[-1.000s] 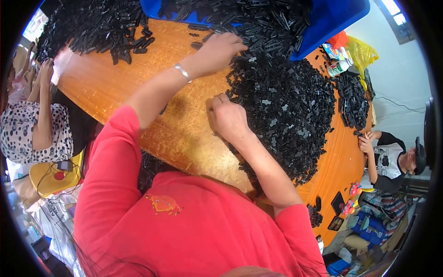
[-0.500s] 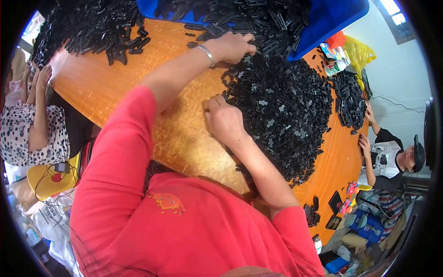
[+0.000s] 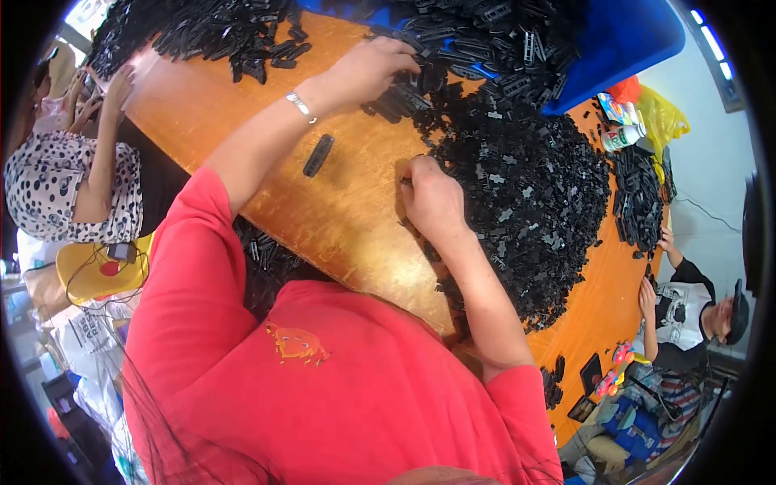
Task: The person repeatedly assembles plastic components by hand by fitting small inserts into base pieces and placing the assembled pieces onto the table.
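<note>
My left hand (image 3: pixel 373 71), a silver bracelet on its wrist, is over long black plastic pieces (image 3: pixel 398 102) at the edge of the blue bin. Its visible fingers are apart and bent slightly downward; the thumb is hidden. My right hand (image 3: pixel 435 198) rests at the left edge of a large heap of small black plastic pieces (image 3: pixel 525 210). Its fingers are curled together, and whatever they pinch is hidden. One long black piece (image 3: pixel 318 155) lies alone on the wooden table (image 3: pixel 356 194), below my left wrist.
A tilted blue bin (image 3: pixel 622 61) full of long black pieces stands at the far side. More black pieces (image 3: pixel 218 36) are heaped far left. A white bottle (image 3: pixel 622 137) and yellow bag (image 3: pixel 664 121) are at right. Co-workers sit left (image 3: pixel 77 182) and right (image 3: pixel 687 311).
My left hand has drawn back left from the bin. Long black pieces now lie beneath it, and a single one lies nearer me. My right hand stays curled beside the heap.
</note>
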Action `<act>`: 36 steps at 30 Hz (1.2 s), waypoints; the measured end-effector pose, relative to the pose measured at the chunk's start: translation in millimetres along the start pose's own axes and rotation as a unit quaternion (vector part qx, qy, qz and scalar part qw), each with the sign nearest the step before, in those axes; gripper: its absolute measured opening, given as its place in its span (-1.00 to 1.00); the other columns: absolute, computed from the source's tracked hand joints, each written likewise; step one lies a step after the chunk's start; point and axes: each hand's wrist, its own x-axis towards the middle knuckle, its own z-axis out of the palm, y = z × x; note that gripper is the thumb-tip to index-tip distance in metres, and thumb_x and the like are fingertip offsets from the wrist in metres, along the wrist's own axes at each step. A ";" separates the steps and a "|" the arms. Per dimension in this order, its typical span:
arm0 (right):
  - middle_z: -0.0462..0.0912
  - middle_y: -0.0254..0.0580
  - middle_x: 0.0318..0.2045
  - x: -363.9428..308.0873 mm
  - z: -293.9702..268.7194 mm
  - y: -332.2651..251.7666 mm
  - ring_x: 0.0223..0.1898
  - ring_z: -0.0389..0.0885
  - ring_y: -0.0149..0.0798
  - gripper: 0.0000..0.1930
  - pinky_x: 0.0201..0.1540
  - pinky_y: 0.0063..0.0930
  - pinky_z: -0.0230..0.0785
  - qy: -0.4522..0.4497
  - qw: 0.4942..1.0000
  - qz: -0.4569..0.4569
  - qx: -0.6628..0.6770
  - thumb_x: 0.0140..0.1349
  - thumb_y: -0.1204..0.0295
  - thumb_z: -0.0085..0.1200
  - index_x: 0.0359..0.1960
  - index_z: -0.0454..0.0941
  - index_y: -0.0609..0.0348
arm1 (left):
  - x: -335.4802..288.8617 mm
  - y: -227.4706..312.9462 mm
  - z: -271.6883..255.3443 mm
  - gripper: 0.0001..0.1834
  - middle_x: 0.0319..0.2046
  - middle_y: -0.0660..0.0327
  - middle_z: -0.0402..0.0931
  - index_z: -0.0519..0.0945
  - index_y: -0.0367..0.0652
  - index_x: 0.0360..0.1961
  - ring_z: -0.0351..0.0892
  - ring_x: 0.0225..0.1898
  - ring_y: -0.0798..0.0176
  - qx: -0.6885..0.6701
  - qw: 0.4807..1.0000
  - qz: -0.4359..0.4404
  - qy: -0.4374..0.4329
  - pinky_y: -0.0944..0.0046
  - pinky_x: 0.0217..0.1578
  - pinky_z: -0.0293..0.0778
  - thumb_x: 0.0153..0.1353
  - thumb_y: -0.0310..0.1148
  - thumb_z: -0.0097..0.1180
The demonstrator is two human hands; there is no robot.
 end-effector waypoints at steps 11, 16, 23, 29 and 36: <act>0.70 0.13 -0.20 -2.0 -2.2 -22.9 -0.21 0.72 0.23 -0.78 -0.14 0.03 0.56 -0.018 0.998 0.034 0.041 0.23 0.45 0.33 -0.20 0.54 0.22 | -53.6 26.8 -4.5 -0.78 -0.05 0.08 0.61 0.68 -0.18 -0.15 0.59 0.09 -0.13 -0.042 0.986 -0.135 -0.083 -0.03 0.08 0.56 0.15 -0.49 0.34; 0.71 0.12 -0.22 -8.3 -3.2 -26.5 -0.21 0.73 0.23 -0.78 -0.15 0.03 0.55 -0.017 0.998 0.034 0.042 0.22 0.44 0.35 -0.21 0.55 0.21 | -48.7 42.6 1.3 -0.83 -0.14 0.09 0.64 0.63 -0.19 -0.27 0.62 0.03 -0.14 -0.012 0.990 -0.126 -0.065 -0.05 -0.02 0.58 0.13 -0.46 0.37; 0.68 -0.02 -0.38 -9.9 -8.4 -22.4 -0.37 0.70 -0.01 -0.77 -0.29 -0.18 0.53 0.079 0.985 0.067 0.136 0.24 0.41 0.42 -0.25 0.58 0.20 | -50.9 56.6 -2.4 -0.79 -0.32 0.18 0.71 0.67 -0.20 -0.15 0.71 -0.30 0.18 -0.218 0.945 -0.237 -0.062 0.17 -0.23 0.60 0.28 -0.35 0.39; 0.61 -0.46 -0.45 3.4 -19.2 -25.5 -0.44 0.50 -0.61 -0.84 -0.38 -0.66 0.39 0.265 0.859 0.107 0.425 0.37 0.52 0.35 -0.23 0.55 0.21 | -63.9 107.7 -4.7 -0.65 -0.17 0.28 0.71 0.57 -0.22 0.15 0.69 -0.25 0.40 -0.690 0.617 -0.378 -0.014 0.37 -0.17 0.60 0.43 -0.34 0.29; 0.62 -0.49 -0.39 -1.3 -17.7 -29.8 -0.39 0.53 -0.63 -0.85 -0.33 -0.69 0.41 0.284 0.870 0.071 0.398 0.35 0.55 0.37 -0.21 0.59 0.23 | -64.3 134.4 -10.6 -0.68 0.00 0.25 0.66 0.55 -0.23 0.19 0.67 -0.05 0.38 -0.744 0.578 -0.334 0.040 0.33 0.03 0.62 0.50 -0.35 0.22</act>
